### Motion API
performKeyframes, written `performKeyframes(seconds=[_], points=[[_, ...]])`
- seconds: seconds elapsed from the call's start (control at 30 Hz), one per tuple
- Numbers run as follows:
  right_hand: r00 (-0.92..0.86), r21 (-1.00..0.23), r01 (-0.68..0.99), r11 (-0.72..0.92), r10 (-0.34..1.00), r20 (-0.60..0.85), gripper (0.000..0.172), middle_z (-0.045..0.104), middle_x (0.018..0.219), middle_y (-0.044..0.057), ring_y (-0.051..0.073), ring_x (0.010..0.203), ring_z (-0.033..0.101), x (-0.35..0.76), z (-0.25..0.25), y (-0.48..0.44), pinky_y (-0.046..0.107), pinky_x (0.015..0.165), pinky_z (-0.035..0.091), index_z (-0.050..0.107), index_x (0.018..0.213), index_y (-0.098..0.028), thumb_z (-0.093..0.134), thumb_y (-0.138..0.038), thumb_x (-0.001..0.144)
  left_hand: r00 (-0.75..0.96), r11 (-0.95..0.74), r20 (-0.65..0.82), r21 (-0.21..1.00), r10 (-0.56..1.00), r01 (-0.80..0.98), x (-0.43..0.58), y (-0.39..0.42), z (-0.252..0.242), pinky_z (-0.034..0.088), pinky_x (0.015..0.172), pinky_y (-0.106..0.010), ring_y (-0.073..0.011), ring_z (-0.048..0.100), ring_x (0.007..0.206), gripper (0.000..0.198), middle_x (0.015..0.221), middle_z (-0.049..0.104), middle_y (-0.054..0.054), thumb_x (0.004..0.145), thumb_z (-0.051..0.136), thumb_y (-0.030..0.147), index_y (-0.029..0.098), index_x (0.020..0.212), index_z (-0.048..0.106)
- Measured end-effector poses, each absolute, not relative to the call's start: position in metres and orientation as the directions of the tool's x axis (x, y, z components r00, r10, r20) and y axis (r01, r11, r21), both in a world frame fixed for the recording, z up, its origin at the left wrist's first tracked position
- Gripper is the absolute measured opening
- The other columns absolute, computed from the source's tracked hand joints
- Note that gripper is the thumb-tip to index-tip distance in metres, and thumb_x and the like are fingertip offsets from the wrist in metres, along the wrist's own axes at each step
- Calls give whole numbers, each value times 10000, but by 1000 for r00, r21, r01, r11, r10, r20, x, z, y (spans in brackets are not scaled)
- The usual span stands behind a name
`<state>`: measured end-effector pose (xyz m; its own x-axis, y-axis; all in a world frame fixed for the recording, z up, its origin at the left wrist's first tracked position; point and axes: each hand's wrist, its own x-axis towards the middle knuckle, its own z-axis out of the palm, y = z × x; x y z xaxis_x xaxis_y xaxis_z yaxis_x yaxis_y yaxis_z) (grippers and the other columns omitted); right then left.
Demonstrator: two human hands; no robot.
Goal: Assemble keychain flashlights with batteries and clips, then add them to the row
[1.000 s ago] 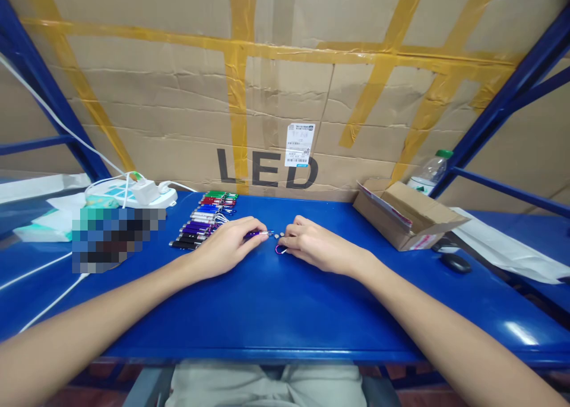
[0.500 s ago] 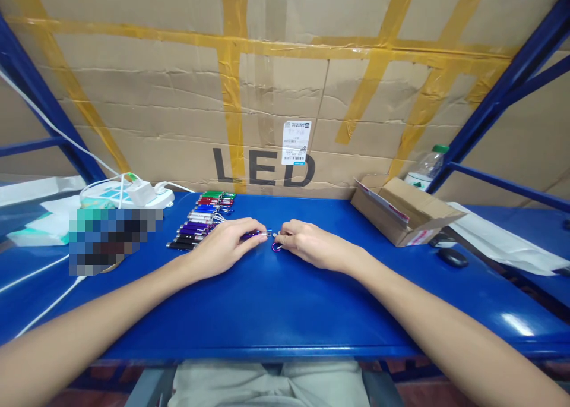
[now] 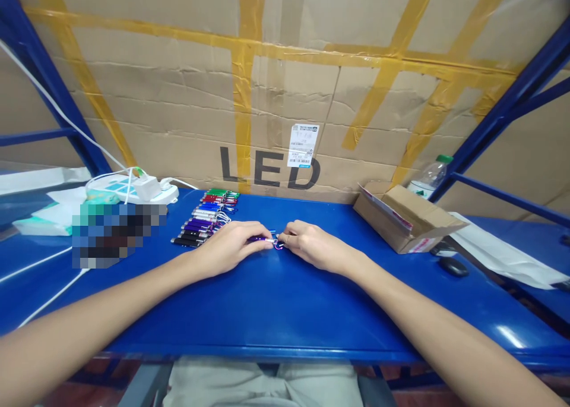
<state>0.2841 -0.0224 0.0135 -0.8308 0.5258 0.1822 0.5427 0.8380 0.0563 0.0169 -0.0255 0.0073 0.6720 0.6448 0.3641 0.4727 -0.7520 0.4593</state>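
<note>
My left hand [image 3: 231, 246] is closed around a slim purple keychain flashlight [image 3: 258, 239], held level just above the blue tabletop. Its silver end points right, toward my right hand [image 3: 312, 245]. The fingertips of that hand pinch a small end piece, mostly hidden by the fingers, and a purple clip [image 3: 278, 246] hangs from it. Both hands' fingertips nearly meet; whether the end piece touches the flashlight I cannot tell. Beside my left hand lies a row of similar keychain flashlights [image 3: 205, 215] in green, red, blue, silver, purple and black, clips toward the right.
An open cardboard box [image 3: 392, 220] stands at the right, near a black mouse [image 3: 453, 267] and a plastic bottle [image 3: 431, 175]. At the left are a white power strip [image 3: 113, 185], cables and a blurred-out object. A large taped carton [image 3: 178, 128] walls off the table's back.
My hands have come closer together, closing the gap between the flashlight's silver end and the piece in my right fingers. The whole view has shifted slightly.
</note>
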Motion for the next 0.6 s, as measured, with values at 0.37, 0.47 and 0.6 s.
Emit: performKeyframes(seconds=[0.37,0.47,0.6], points=[[-822,39,549,835,531,204,274,687,1047,136,233,900,636,283,14,-23,341,791,495,750,1109,-122,484,-189,1128,704,-768,343,442,622,463,17,-27,4,473,935,-324,-228,668,1043,246,1074,712,-36,1088,620,441,237,1143,746],[-818,0,543,840,529,225,242,690,1076,130,231,927,643,284,12,-22,333,804,496,751,1138,-139,516,-193,1116,710,-775,343,428,615,465,16,-27,4,460,964,-341,-245,623,1084,239,1077,702,-40,1080,635,437,242,1136,762],[-808,-22,548,836,537,243,197,682,1041,108,221,897,636,283,11,-21,318,784,482,753,1119,-147,566,-206,1098,716,-779,334,405,614,479,16,-27,4,460,955,-359,-261,583,1086,262,1088,693,-51,1070,643,460,249,1137,782]])
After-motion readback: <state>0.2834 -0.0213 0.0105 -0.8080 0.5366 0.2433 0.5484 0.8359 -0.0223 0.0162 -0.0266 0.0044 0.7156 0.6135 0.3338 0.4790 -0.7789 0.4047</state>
